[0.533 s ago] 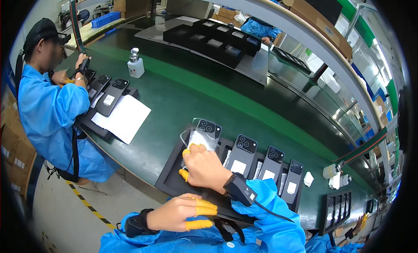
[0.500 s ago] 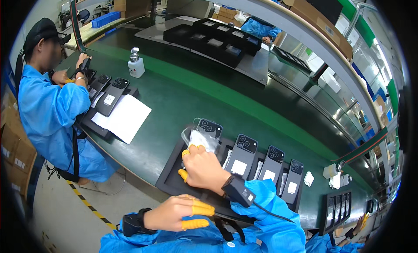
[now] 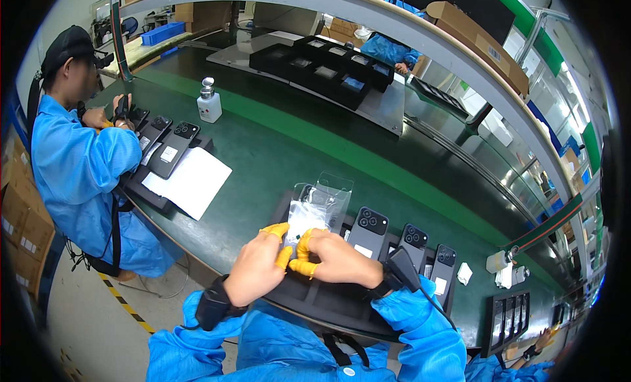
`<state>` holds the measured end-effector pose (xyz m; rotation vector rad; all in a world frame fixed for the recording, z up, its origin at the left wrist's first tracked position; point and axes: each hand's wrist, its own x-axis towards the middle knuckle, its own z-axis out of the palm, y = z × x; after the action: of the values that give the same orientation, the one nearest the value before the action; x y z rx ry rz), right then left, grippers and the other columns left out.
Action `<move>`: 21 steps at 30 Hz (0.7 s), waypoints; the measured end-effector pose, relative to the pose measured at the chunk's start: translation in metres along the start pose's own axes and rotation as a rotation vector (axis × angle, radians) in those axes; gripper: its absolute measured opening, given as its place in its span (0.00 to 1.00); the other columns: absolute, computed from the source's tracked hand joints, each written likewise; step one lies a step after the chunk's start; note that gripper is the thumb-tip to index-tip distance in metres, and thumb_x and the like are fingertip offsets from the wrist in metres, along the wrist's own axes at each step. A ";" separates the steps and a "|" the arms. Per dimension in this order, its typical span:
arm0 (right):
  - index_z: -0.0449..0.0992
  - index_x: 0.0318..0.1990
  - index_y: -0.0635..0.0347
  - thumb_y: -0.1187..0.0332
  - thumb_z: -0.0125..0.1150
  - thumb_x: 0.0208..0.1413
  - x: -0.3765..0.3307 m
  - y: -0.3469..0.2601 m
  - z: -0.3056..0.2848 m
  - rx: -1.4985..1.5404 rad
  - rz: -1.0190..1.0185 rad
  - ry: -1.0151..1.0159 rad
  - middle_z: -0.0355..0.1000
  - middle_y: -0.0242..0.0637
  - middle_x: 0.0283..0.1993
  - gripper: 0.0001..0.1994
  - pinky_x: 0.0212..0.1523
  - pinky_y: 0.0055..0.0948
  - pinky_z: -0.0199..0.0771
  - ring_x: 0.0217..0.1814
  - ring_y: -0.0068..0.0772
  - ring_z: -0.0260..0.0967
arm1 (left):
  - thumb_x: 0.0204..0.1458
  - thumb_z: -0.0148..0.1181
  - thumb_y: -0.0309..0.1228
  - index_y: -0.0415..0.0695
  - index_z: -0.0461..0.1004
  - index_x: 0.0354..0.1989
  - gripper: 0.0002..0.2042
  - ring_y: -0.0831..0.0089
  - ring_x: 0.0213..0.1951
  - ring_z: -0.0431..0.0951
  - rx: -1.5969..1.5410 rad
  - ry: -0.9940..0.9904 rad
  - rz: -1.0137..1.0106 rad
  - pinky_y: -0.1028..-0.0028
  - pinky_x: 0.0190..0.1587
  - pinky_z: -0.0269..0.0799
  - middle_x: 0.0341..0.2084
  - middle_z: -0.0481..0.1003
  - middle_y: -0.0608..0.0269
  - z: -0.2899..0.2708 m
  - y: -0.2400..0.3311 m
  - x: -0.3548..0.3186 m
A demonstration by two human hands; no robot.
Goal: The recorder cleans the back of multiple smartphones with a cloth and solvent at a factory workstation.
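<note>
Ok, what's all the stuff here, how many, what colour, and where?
table: 1, green, centre
trays: several, black, near, left, right and back
phones: at least 6, dark grey, near and left trays
clear film: 1, see-through, centre
paper: 1, white, left
bottles: at least 2, whitish, left and right
tissues: about 2, white, right
boxes: several, brown, left and upper right
bin: 1, blue, upper left
other people: at least 3, in blue, left, back, right
sleeves: 2, blue, bottom
left hand: 1, yellow finger covers, centre
right hand: 1, yellow finger covers, centre
</note>
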<state>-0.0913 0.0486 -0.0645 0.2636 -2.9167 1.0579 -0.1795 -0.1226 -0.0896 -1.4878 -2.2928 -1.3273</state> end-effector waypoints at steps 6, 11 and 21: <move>0.75 0.31 0.67 0.63 0.63 0.52 -0.029 -0.003 -0.019 -0.153 0.040 0.020 0.70 0.50 0.32 0.13 0.36 0.41 0.70 0.34 0.52 0.68 | 0.49 0.55 0.26 0.33 0.69 0.47 0.17 0.44 0.31 0.76 0.284 -0.300 -0.292 0.53 0.34 0.73 0.37 0.73 0.38 0.017 0.029 0.017; 0.75 0.34 0.65 0.64 0.64 0.51 -0.034 0.006 -0.009 -0.057 -0.013 0.043 0.70 0.47 0.36 0.12 0.43 0.41 0.69 0.41 0.50 0.68 | 0.50 0.55 0.24 0.35 0.69 0.50 0.17 0.54 0.33 0.78 0.119 -0.052 -0.180 0.62 0.36 0.74 0.41 0.74 0.45 0.020 0.000 0.013; 0.72 0.30 0.70 0.59 0.68 0.45 -0.020 -0.040 0.025 -0.308 0.147 0.344 0.66 0.53 0.32 0.19 0.29 0.43 0.74 0.28 0.54 0.71 | 0.60 0.51 0.28 0.42 0.61 0.61 0.20 0.73 0.49 0.71 -0.971 -0.322 -0.590 0.74 0.49 0.72 0.50 0.69 0.62 -0.013 0.014 0.032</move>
<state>-0.0642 0.0056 -0.0600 -0.1311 -2.7545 0.5783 -0.1894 -0.1079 -0.0575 -1.2610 -2.5095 -2.8496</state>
